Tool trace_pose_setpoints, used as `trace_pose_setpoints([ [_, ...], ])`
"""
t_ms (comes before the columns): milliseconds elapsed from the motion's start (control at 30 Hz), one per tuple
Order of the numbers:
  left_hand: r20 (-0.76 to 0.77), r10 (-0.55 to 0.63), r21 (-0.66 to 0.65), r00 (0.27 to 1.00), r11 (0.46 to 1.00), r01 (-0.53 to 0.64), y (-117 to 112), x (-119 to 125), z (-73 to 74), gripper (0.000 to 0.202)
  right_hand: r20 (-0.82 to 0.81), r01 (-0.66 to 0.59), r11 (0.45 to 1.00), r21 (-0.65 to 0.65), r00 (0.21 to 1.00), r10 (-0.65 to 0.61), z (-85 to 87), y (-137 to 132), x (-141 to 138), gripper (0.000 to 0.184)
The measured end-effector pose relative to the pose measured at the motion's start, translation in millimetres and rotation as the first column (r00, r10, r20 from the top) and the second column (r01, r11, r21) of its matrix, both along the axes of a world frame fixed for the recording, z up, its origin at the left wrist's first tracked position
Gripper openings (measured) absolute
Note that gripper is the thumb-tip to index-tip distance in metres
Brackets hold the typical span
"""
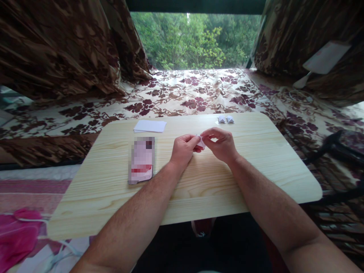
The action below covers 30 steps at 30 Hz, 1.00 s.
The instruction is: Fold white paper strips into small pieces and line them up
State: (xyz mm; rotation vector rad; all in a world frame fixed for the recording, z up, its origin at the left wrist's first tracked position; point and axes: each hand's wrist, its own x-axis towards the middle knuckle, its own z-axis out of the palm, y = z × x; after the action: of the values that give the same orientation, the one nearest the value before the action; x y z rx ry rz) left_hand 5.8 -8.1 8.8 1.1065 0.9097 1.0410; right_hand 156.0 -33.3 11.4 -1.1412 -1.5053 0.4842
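Folding, seemingly: left hand, right hand, fingers pinched on white paper, toward far edge of table; next crease likely needs steadying.

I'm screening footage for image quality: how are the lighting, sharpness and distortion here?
Head view: daylight enters the wide rectangular window, the brown floral fabric curtains look dim; pixelation masks most of the flat pink phone; the small folded white paper between left hand and right hand shows little detail; outer edges look soft and stretched.
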Motion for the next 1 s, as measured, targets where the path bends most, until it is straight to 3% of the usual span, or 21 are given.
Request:
trace_pose_setpoints([
  [500, 0.074, 0.059, -0.033, 0.995, 0.998, -0.057, -2.5, 2.6, 2.9, 0.019, 0.058, -0.090, 0.995, 0.050, 0.994, 0.088, 6.7, -4.4, 0.5, 0.017],
  [1000, 0.172, -0.027, -0.104, 0.985, 0.994, 0.045, -1.5, -2.2, 5.2, 0.025, 0.028, -0.104, 0.994, 0.025, 0.994, 0.103, 10.8, -5.7, 1.1, 0.023],
])
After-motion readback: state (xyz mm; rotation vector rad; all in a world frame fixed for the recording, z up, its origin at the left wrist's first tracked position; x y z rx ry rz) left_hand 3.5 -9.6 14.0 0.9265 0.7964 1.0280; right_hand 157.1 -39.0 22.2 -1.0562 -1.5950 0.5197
